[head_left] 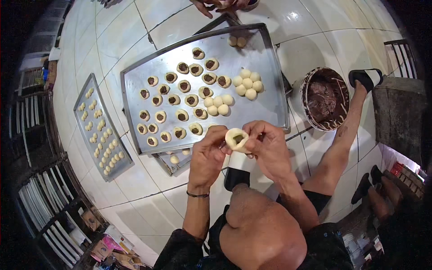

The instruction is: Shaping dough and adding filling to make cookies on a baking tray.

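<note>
In front of me, my left hand (pixel 209 153) and my right hand (pixel 265 150) pinch a round of pale dough (pixel 230 135) between thumbs and fingers, with a hollow in its middle. Beyond them lies a large metal tray (pixel 148 72) bearing rows of small dough pieces (pixel 182 114) topped with dark filling, and clusters of plain dough balls (pixel 245 83) on its right side. A pot (pixel 299 94) of dark brown filling (pixel 325 96) stands to the right of the tray.
A narrow tray (pixel 110 173) of small dough pieces is at left; another tray (pixel 171 168) lies under the big one. My legs (pixel 339 144) are bent around the work. Another person's hands (pixel 211 6) show at top, feet (pixel 364 186) at right. Racks (pixel 49 198) line the left.
</note>
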Action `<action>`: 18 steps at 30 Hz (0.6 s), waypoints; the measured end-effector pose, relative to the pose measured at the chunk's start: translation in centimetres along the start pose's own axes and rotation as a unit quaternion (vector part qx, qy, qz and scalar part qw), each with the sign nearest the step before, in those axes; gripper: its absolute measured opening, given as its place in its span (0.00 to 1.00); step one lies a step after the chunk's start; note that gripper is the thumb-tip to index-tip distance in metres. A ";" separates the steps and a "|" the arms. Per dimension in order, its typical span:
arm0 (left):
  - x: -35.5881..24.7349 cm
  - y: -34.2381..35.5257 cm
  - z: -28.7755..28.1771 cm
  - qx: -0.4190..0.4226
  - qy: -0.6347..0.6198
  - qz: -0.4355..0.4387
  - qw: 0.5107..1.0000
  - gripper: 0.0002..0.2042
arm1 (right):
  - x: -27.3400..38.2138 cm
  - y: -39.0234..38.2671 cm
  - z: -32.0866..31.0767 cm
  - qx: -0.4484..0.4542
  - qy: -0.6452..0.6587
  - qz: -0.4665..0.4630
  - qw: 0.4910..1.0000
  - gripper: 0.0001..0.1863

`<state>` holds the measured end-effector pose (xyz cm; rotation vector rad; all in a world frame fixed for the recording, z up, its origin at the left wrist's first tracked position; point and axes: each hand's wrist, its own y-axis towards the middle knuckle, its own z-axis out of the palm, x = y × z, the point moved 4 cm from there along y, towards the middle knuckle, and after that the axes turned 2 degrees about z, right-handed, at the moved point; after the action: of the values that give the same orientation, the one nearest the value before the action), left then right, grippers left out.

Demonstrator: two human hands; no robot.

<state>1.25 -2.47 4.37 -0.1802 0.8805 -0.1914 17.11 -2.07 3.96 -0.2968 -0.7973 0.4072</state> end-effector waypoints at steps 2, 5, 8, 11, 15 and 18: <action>0.7 0.0 0.2 -0.005 0.010 0.021 1.000 0.13 | 0.0 0.2 0.2 -0.006 -0.026 -0.004 1.000 0.18; 1.2 0.0 0.4 -0.018 0.033 0.083 0.996 0.12 | 0.3 0.3 0.7 -0.025 -0.109 -0.017 0.994 0.16; 1.6 0.5 -0.1 -0.058 -0.045 0.021 0.997 0.14 | 2.0 -0.3 2.4 -0.011 -0.270 -0.141 0.952 0.16; 1.6 0.6 -0.2 -0.100 -0.118 -0.039 0.987 0.15 | 3.4 -1.2 3.9 0.006 -0.417 -0.260 0.871 0.15; 0.0 0.3 1.8 0.037 0.295 0.098 0.950 0.23 | 4.3 -2.2 3.4 -0.016 -0.521 -0.322 0.790 0.16; -0.4 0.3 4.6 0.101 0.278 0.140 0.945 0.30 | 5.2 -1.5 3.5 -0.002 -0.525 -0.356 0.773 0.15</action>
<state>4.55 -1.67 7.46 0.2043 1.4288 -0.0632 18.14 -0.62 10.12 0.3015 -1.9268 -0.2153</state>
